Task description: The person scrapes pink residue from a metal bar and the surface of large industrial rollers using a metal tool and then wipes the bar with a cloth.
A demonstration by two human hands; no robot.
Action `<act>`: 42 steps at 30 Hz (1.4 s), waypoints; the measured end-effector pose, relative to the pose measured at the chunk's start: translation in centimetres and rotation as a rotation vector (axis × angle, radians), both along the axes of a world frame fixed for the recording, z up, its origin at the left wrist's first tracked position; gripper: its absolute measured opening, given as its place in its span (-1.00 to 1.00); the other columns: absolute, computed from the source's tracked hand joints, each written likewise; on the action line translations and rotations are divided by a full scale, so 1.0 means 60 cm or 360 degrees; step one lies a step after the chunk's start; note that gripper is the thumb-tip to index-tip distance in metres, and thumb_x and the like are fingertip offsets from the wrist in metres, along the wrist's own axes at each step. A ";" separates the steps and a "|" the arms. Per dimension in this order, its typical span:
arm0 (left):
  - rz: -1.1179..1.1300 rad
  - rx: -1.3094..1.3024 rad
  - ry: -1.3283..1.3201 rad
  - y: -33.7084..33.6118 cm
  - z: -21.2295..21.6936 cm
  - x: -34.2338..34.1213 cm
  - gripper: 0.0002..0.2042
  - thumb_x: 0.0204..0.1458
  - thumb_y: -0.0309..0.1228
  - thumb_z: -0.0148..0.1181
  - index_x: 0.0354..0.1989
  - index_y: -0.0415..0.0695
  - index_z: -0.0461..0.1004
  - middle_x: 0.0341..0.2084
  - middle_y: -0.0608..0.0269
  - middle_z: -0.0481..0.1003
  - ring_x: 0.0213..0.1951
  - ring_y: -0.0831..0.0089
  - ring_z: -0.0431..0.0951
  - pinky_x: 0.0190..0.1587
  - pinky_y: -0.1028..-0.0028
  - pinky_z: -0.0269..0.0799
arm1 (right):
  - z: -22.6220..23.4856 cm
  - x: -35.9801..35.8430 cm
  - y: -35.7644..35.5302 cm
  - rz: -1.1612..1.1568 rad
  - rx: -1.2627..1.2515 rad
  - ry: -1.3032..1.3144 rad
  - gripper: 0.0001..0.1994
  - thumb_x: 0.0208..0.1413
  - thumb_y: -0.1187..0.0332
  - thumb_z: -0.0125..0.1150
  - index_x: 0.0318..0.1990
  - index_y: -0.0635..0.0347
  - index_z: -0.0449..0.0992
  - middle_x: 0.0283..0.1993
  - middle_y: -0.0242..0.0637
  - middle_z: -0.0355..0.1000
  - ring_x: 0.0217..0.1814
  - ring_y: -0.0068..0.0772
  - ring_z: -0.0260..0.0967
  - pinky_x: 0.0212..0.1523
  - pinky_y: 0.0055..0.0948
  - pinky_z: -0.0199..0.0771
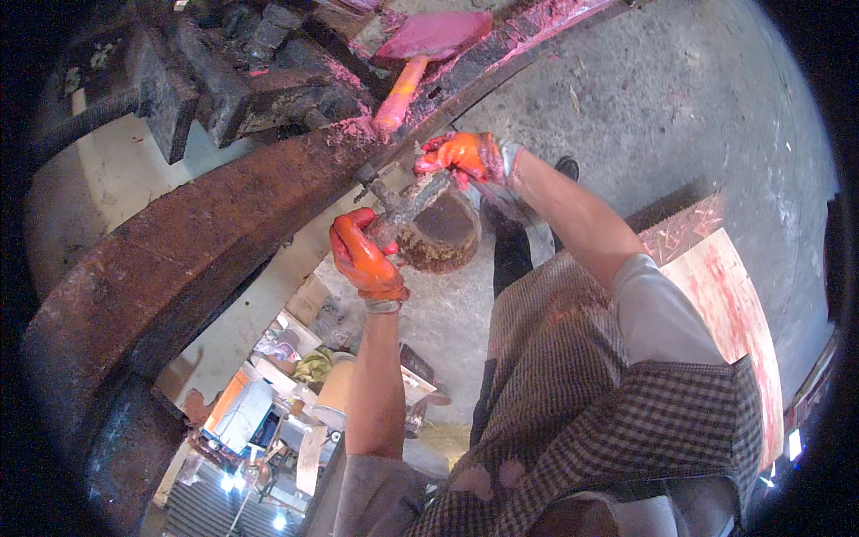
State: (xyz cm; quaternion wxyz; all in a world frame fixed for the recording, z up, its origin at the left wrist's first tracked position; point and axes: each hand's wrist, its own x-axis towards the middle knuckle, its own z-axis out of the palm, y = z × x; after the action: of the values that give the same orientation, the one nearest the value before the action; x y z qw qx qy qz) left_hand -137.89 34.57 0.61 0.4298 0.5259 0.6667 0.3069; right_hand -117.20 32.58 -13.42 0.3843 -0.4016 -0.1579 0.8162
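Note:
Both my hands wear orange gloves. My left hand [365, 258] grips the lower end of a grimy metal bar tool [410, 202]. My right hand [465, 157] grips the same bar higher up. The bar's far tip meets the rim of a large rusty curved metal frame [206, 233]. Just beneath the bar stands a round rusty drum-like block [443, 237].
A pink-stained shovel with an orange handle [419, 54] lies on dark machine parts [242, 76] at the top. Grey concrete floor [680, 107] spreads to the right, with a pink-stained board [729, 295]. Cluttered boxes and containers [286, 394] sit at lower left.

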 end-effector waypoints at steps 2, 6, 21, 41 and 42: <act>-0.0002 0.0029 0.0045 0.000 0.001 -0.003 -0.59 0.29 0.00 -0.09 -0.23 -0.12 0.49 -0.34 0.30 0.46 -0.39 0.51 0.48 -0.61 0.57 0.35 | -0.011 -0.020 0.007 -0.0038 -0.0011 0.0083 -0.66 0.19 0.12 0.30 0.01 0.08 0.59 -0.24 -0.51 0.57 -0.65 -0.67 0.27 -0.69 -0.51 0.25; -0.0106 0.0044 0.0031 0.002 0.000 0.004 -0.59 0.29 -0.01 -0.07 -0.25 -0.13 0.49 -0.34 0.30 0.47 -0.40 0.51 0.47 -0.60 0.57 0.36 | -0.139 -0.065 0.050 0.0215 -0.0012 -0.0083 -0.77 0.20 0.22 0.22 -0.04 0.03 0.61 -0.18 -0.43 0.56 -0.49 -0.47 0.43 -0.54 -0.34 0.42; -0.0052 -0.0073 -0.0017 0.003 0.012 0.013 -0.67 0.28 -0.08 -0.05 -0.29 -0.09 0.47 -0.29 0.38 0.46 -0.29 0.55 0.42 -0.55 0.57 0.34 | 0.094 0.209 -0.125 -0.0170 -0.0158 -0.1672 -0.33 0.12 -0.27 0.20 -0.07 0.29 0.63 -0.10 0.08 0.61 0.01 -0.02 0.57 0.04 -0.17 0.51; -0.0013 -0.0077 -0.0063 0.004 0.004 0.017 -0.66 0.31 -0.08 -0.01 -0.24 -0.09 0.51 -0.26 0.35 0.52 -0.26 0.59 0.47 -0.59 0.60 0.38 | 0.093 0.704 -0.013 0.0227 0.0550 -0.3845 -0.58 0.13 0.04 0.26 -0.03 0.19 0.61 -0.13 0.04 0.60 -0.06 0.08 0.56 -0.02 -0.07 0.53; -0.0014 -0.0073 -0.0037 0.003 0.005 0.012 -0.65 0.31 -0.05 -0.02 -0.22 -0.09 0.50 -0.25 0.35 0.52 -0.24 0.58 0.47 -0.59 0.60 0.39 | 0.096 0.690 -0.005 -0.0025 0.0421 -0.3598 -0.58 0.12 0.06 0.27 -0.01 0.17 0.60 -0.11 0.03 0.59 -0.05 0.08 0.55 -0.01 -0.08 0.53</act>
State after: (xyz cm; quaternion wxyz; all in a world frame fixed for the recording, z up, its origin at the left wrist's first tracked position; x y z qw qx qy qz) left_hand -137.16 34.73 0.92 0.4508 0.5153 0.6662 0.2958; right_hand -75.81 32.26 -7.65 0.0663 -0.8648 -0.4962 -0.0388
